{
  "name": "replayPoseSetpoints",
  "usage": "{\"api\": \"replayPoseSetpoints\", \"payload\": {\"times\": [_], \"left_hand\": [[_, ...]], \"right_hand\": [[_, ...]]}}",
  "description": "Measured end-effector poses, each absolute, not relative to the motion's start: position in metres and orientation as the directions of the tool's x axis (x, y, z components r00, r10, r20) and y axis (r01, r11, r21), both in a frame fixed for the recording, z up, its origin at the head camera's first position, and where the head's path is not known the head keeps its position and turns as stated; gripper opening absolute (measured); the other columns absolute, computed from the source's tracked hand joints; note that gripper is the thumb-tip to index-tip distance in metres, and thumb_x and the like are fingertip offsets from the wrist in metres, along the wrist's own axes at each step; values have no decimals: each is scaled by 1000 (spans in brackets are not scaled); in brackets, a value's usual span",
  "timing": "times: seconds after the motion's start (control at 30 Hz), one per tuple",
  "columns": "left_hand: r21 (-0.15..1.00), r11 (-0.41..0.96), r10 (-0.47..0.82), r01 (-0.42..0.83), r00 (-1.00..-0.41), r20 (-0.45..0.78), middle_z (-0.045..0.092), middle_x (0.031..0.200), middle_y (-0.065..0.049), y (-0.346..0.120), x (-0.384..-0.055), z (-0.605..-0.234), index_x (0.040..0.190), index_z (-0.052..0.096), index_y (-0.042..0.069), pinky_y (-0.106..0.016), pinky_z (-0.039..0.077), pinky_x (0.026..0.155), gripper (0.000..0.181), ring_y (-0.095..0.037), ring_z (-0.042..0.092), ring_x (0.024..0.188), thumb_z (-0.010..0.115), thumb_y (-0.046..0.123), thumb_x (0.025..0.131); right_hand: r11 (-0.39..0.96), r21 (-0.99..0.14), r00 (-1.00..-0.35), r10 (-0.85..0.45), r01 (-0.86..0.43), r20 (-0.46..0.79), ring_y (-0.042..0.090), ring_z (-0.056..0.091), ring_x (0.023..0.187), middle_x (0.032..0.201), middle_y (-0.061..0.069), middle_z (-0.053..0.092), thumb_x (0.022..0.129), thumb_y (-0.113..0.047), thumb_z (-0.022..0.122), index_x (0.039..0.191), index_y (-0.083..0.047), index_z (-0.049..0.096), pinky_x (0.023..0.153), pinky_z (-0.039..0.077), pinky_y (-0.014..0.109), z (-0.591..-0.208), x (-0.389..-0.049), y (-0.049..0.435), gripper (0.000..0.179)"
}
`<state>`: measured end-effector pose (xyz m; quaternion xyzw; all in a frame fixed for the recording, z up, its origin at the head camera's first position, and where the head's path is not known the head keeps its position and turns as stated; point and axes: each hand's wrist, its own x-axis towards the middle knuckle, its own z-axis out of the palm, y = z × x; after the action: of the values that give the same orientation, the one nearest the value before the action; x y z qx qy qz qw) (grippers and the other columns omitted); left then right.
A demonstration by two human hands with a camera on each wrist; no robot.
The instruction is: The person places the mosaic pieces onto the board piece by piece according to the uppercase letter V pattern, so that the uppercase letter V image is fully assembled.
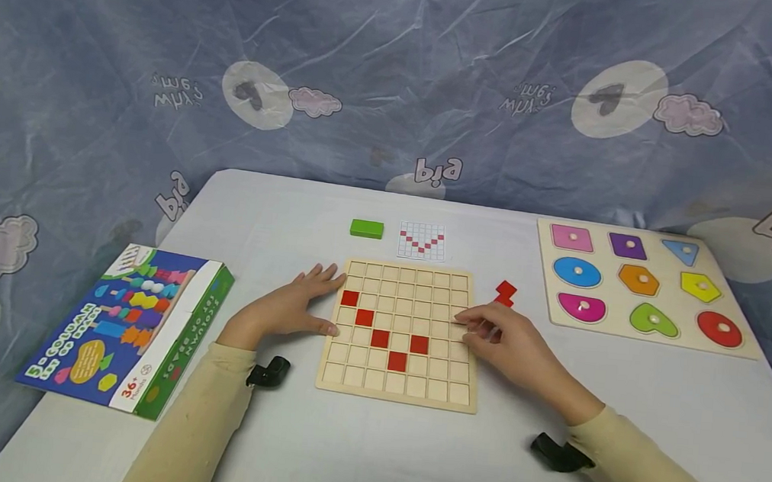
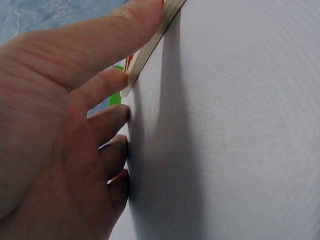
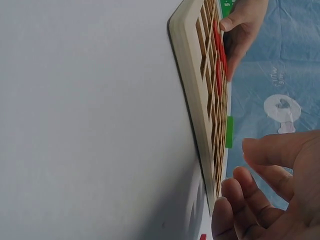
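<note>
A wooden grid board (image 1: 433,406) lies flat on the white table with several red square tiles (image 1: 397,361) in its cells, forming a descending diagonal and one tile up to the right. My left hand (image 1: 291,305) rests at the board's left edge, fingers spread, its thumb and index fingertip touching the wooden rim. Over the board's right edge hovers my right hand (image 1: 511,344), fingers loosely bent; I see no tile between them in the head or right wrist view. Just beyond that hand, loose red tiles (image 1: 506,288) lie on the table, partly hidden by it.
Behind the board lie a green block (image 1: 366,228) and a small pattern card (image 1: 422,241) with a red V of squares. A shape puzzle board (image 1: 602,287) occupies the back right. At the left sits a blue and green toy box (image 1: 123,325).
</note>
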<state>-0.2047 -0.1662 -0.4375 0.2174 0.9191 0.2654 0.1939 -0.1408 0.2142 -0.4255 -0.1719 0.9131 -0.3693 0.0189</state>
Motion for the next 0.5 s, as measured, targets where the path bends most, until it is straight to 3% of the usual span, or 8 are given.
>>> {"api": "replayPoseSetpoints", "payload": {"times": [0.5], "left_hand": [[579, 764, 498, 286, -831, -247, 12, 170, -7, -164, -205, -436, 162, 29, 17, -50, 6, 126, 103, -30, 1, 157, 86, 42, 79]], "right_hand": [[744, -605, -959, -245, -282, 145, 18, 60, 89, 99, 3, 66, 89, -7, 78, 118, -11, 75, 77, 56, 34, -429, -153, 244, 29]]}}
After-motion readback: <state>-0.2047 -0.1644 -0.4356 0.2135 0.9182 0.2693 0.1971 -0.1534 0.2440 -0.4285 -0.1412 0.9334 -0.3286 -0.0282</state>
